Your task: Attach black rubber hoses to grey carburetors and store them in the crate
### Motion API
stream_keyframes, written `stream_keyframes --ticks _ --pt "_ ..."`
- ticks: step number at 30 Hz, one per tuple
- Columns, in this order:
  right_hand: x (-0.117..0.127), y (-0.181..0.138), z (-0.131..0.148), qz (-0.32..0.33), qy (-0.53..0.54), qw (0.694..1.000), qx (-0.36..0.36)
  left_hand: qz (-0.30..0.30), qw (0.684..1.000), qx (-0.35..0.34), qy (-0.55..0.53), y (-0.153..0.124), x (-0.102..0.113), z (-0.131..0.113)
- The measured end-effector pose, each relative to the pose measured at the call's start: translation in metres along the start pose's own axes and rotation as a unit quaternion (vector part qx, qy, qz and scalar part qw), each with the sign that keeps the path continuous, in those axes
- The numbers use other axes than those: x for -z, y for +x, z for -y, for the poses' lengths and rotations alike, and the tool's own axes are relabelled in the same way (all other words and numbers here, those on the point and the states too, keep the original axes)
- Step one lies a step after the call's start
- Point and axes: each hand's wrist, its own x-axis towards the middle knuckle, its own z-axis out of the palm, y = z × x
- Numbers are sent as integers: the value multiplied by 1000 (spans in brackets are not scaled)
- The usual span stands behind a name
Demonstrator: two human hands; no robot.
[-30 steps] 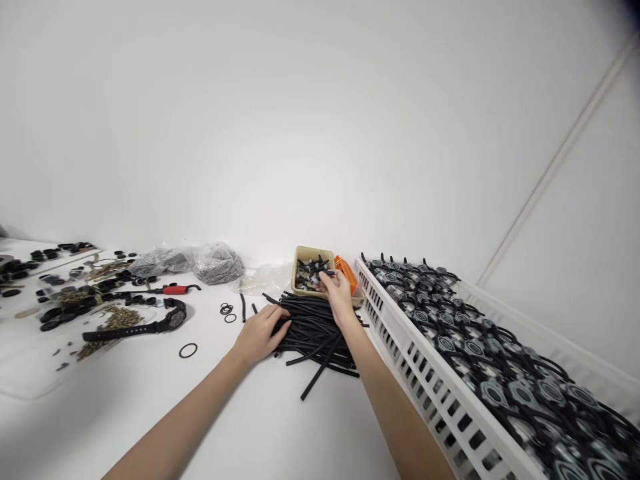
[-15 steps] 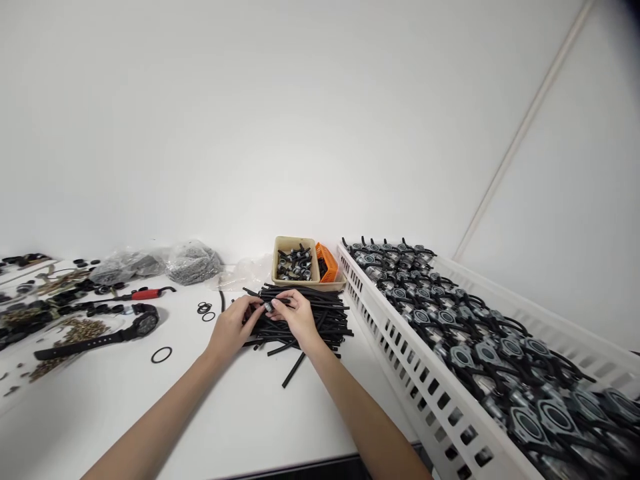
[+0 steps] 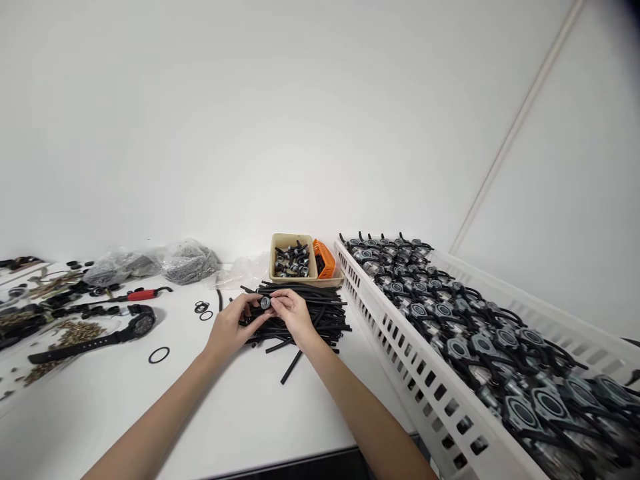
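Head view. We take the hose pile (image 3: 320, 312) as our mark; it lies on the white table (image 3: 240, 420).

Both hands meet over the pile's left end. The left hand (image 3: 227, 328) pinches a small round fitting (image 3: 265, 303) between thumb and forefinger, and its other fingers curl under. The right hand (image 3: 296, 317) pinches the same fitting from the other side, fingertips pressed close and touching the left's. The fitting sits between the two hands, just above the pile's left end, grey face toward us. We cannot tell whether it touches the hoses.

- Behind the pile, just beside it: a tan box (image 3: 276, 257) of small dark parts.
- Behind the pile, toward its right end: an orange basket (image 3: 327, 260).
- Right of the pile: a long white crate (image 3: 400, 337), packed with grey-and-black units.
- In front of the pile: one loose hose (image 3: 291, 367), lying aslant.
- Left of the pile, near: a few small rings (image 3: 203, 309).
- Farther left: a larger ring (image 3: 159, 355), a black watch (image 3: 137, 325) and a red-handled tool (image 3: 143, 294).
- Behind and left of the pile: clear bags (image 3: 187, 261) of grey bits.
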Motion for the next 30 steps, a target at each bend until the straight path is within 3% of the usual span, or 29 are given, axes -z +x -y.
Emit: stream_keyframes --ticks 6,15,30 --pt "-3 -3 1 13 -15 1000 2 -11 999 -35 -5 -1 -3 0" --pt "-2 -1 0 10 -32 999 4 -69 997 -21 12 0 0 7" --pt "-3 1 -9 -27 -66 997 42 -19 999 25 38 0 -5 5"
